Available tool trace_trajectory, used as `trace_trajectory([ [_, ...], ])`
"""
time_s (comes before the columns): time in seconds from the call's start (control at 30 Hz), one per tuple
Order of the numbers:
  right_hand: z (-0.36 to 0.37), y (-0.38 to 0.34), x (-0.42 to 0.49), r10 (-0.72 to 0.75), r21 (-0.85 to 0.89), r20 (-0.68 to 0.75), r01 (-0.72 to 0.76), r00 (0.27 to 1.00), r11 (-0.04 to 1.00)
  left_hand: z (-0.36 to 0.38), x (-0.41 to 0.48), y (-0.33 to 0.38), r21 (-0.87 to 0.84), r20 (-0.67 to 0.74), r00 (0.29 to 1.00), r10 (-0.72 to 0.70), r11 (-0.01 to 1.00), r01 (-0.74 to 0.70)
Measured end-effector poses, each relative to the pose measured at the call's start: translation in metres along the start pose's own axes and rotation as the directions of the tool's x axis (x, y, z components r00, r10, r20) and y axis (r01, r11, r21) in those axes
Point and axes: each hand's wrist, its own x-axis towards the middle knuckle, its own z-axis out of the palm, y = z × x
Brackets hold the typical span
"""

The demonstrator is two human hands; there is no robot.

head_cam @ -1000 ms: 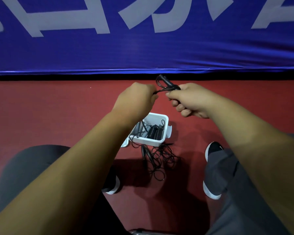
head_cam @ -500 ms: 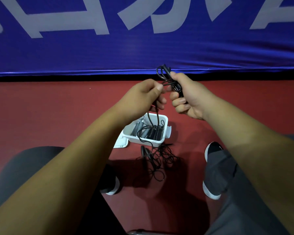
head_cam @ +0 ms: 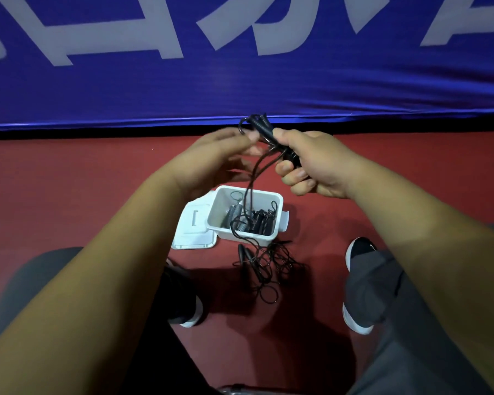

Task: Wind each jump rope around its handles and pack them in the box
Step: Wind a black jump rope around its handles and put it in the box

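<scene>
Looks down from head height along two bare forearms stretched over a dull red floor (head_cam: 69,195). Grips a pair of slim black jump-rope handles (head_cam: 261,127) side by side in the right hand (head_cam: 311,163), fingers curled into a fist round them, tips poking out above the thumb. Brings the left hand (head_cam: 211,163) up to the cord just beside those tips. Too blurred to tell whether pinching or only touching.

Lets the thin black rope cord (head_cam: 251,183) hang from the fist, across the open white plastic box (head_cam: 223,203) in this view, and down into a loose tangle of black loops (head_cam: 268,269) on the floor, just in front of the box.

Probably weighs very little and handles limp yet springy. Likely to kink, slip off the handles and snag on itself. Best held by the stiff handles, with the cord taken close beside them and laid on in short turns under light tension.

Finds coiled black ropes (head_cam: 261,220) already inside the box, plus something grey, hard to make out. Finds the flat white lid (head_cam: 194,229) lying against the box's left side. Notes a black shoe with white sole (head_cam: 360,246) to the right, grey trouser legs, and a blue banner with large pale letters (head_cam: 240,89) behind.

Risks dragging the hanging cord over the box rim or catching the coils inside. Also risks pulling up the whole tangle at once.
</scene>
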Motion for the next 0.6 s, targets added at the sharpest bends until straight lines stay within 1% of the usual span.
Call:
trace_trajectory([
  [0.03, 0.001, 0.001, -0.001, 0.012, -0.015, 0.017, -0.012, 1.000, 1.000, -0.002, 0.001, 0.001, -0.026, -0.012, 0.999, 0.043, 0.999, -0.043],
  [0.1, 0.001, 0.003, -0.003, 0.042, -0.044, 0.058, -0.040, 0.997, 0.998, -0.006, 0.002, 0.003, 0.011, 0.023, 0.991, 0.131, 0.991, -0.131],
  [0.17, 0.001, 0.005, -0.005, 0.067, -0.066, 0.097, -0.061, 0.993, 0.996, -0.007, 0.003, 0.002, 0.034, 0.085, 0.981, 0.176, 0.983, -0.180],
  [0.2, 0.002, 0.005, -0.005, 0.071, -0.074, 0.106, -0.063, 0.992, 0.995, -0.007, 0.004, 0.001, 0.039, 0.081, 0.978, 0.190, 0.980, -0.194],
  [0.33, 0.003, 0.007, -0.004, 0.024, -0.111, 0.098, -0.013, 0.995, 0.994, -0.004, 0.009, 0.001, 0.088, -0.007, 0.970, 0.243, 0.966, -0.241],
  [0.5, -0.001, 0.008, -0.002, -0.040, -0.198, 0.070, 0.053, 0.997, 0.979, -0.001, 0.015, 0.001, 0.157, -0.084, 0.958, 0.272, 0.954, -0.257],
  [0.6, -0.004, 0.009, 0.001, -0.065, -0.202, 0.048, 0.073, 0.997, 0.977, 0.002, 0.017, 0.000, 0.163, -0.118, 0.948, 0.294, 0.948, -0.274],
])
